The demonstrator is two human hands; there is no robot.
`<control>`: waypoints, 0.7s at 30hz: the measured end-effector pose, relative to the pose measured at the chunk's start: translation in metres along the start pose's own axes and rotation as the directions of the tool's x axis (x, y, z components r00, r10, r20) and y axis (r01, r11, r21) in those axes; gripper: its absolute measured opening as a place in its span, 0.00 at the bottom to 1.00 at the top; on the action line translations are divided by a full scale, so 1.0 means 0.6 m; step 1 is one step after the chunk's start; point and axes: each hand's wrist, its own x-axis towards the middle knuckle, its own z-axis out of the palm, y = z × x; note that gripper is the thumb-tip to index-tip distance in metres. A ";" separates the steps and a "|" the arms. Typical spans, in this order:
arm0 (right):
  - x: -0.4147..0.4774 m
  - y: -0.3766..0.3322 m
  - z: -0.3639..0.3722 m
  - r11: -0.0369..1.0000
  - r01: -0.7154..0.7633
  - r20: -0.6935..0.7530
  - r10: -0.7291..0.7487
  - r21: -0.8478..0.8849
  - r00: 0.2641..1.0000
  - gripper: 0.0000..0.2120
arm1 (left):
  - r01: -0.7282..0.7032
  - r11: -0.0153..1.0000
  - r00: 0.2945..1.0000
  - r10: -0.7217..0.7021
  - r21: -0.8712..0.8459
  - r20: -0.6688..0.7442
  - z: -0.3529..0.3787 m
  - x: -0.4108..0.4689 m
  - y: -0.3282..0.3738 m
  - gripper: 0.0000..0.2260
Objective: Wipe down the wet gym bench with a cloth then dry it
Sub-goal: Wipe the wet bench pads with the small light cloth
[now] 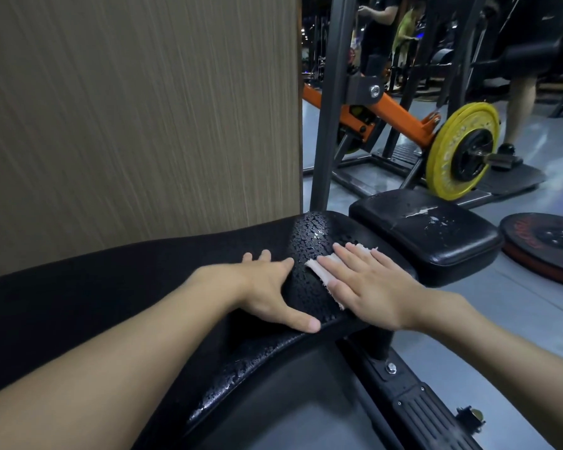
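Black bench pad (309,241), curved, water beads all over top. On it: pale cloth (314,267) toward pad's right side, flat under right hand (368,287); left hand (267,287) flat on pad's left side. Seat pad (436,235) just beyond, top scuffed, some droplets.

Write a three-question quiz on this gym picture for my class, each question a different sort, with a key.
1. True or false: the right hand presses the cloth flat on the bench pad with straight fingers.
2. What colour is the weight plate loaded on the machine behind? A red, B yellow, C blue.
3. Fill in: the pad left of the cloth is covered in water ____.

Key: 1 true; 2 B; 3 droplets.
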 end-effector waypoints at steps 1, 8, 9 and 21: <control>0.021 0.002 -0.006 1.000 -0.017 0.019 0.017 0.012 1.000 0.27 | 0.011 1.000 1.000 -0.011 -0.009 0.011 0.004 0.003 0.005 0.58; 0.220 0.043 -0.019 0.990 -0.118 0.070 0.112 0.078 0.991 0.30 | 0.031 0.999 0.999 -0.030 -0.022 0.017 0.009 0.027 0.002 0.59; 0.242 0.049 -0.022 0.987 -0.128 0.080 0.121 0.098 0.989 0.32 | 0.031 0.999 0.999 -0.031 -0.022 0.021 0.011 0.031 0.000 0.60; 0.181 0.090 0.007 0.984 -0.119 0.026 0.117 0.136 0.993 0.32 | 0.036 0.996 0.999 -0.036 -0.078 0.004 0.013 0.036 -0.005 0.59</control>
